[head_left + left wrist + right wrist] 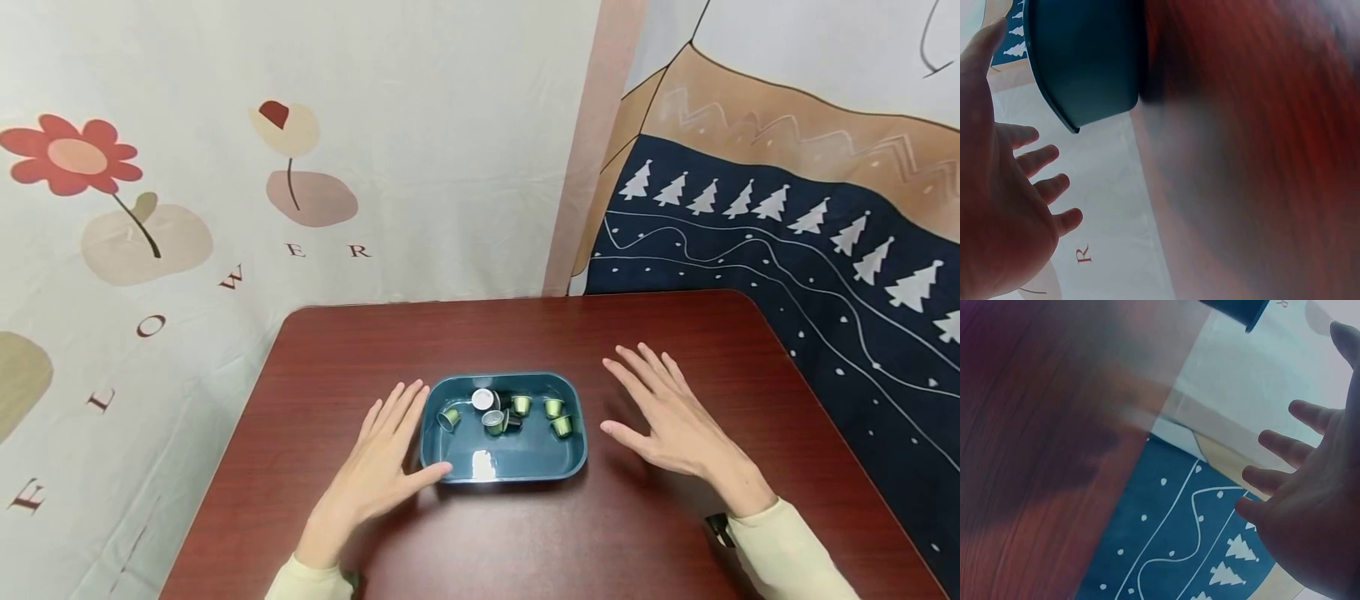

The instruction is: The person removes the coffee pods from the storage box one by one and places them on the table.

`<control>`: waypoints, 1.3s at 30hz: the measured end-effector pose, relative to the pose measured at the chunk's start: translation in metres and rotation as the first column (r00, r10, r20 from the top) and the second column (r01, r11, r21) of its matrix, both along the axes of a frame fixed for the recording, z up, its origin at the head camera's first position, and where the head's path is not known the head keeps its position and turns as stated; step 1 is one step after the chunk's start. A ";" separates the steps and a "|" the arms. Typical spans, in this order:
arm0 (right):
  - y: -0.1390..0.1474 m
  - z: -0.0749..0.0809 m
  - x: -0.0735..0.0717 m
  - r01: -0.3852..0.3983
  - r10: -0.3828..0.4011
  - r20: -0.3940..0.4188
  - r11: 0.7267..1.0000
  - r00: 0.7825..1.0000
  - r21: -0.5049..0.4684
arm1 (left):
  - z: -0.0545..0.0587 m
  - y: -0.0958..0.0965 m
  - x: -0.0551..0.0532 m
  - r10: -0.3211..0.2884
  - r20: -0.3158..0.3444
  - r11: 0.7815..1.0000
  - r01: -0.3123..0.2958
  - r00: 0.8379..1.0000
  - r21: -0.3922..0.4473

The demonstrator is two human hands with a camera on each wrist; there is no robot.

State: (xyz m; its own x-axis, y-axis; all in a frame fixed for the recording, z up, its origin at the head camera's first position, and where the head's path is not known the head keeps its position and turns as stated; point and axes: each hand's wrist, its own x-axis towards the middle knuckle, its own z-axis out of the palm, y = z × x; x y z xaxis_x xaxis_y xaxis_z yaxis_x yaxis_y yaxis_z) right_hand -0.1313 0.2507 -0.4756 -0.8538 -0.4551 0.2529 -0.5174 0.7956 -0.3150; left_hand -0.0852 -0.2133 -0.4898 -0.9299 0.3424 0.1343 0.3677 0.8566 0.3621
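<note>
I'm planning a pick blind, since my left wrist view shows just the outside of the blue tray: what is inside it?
Observer: Small capsules, several of them green, lie in the tray.
Operator: Whereabouts in it do they sit?
Observer: Mostly in the half farther from the person, scattered from the left end toward the right.
Operator: And what is off the tray's right end?
Observer: The right hand, apart from the tray, with its fingers extended.
</note>
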 end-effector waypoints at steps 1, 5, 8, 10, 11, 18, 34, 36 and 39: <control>-0.002 0.001 0.001 -0.003 0.003 0.006 1.000 1.000 0.001 | -0.001 0.001 0.001 0.003 0.001 1.000 -0.003 1.000 0.002; -0.008 0.002 0.005 -0.007 0.007 0.025 1.000 1.000 -0.004 | -0.004 0.005 0.004 0.008 0.002 1.000 -0.008 1.000 0.022; -0.012 0.003 0.008 -0.010 0.010 0.034 1.000 0.999 -0.012 | -0.006 0.008 0.007 0.011 -0.006 0.999 -0.011 1.000 0.030; -0.015 0.002 0.009 -0.014 0.014 0.027 1.000 1.000 -0.020 | -0.008 0.010 0.008 0.017 -0.012 1.000 -0.017 1.000 0.026; -0.017 0.002 0.010 -0.015 0.016 0.031 1.000 0.999 -0.021 | -0.009 0.011 0.009 0.022 -0.014 1.000 -0.021 1.000 0.023; -0.030 0.003 0.014 -0.051 0.051 0.041 0.999 0.998 -0.020 | -0.014 0.015 0.015 0.050 0.015 0.998 -0.050 0.999 0.024; -0.055 0.008 0.017 -0.117 0.119 0.048 0.992 0.992 -0.041 | -0.014 0.017 0.017 0.069 0.022 0.997 -0.069 0.997 0.034; -0.058 0.008 0.016 -0.125 0.127 0.051 0.991 0.991 -0.043 | -0.014 0.018 0.017 0.068 0.024 0.997 -0.069 0.997 0.034; -0.062 0.008 0.015 -0.137 0.139 0.061 0.989 0.988 -0.050 | -0.014 0.018 0.016 0.066 0.021 0.997 -0.067 0.998 0.037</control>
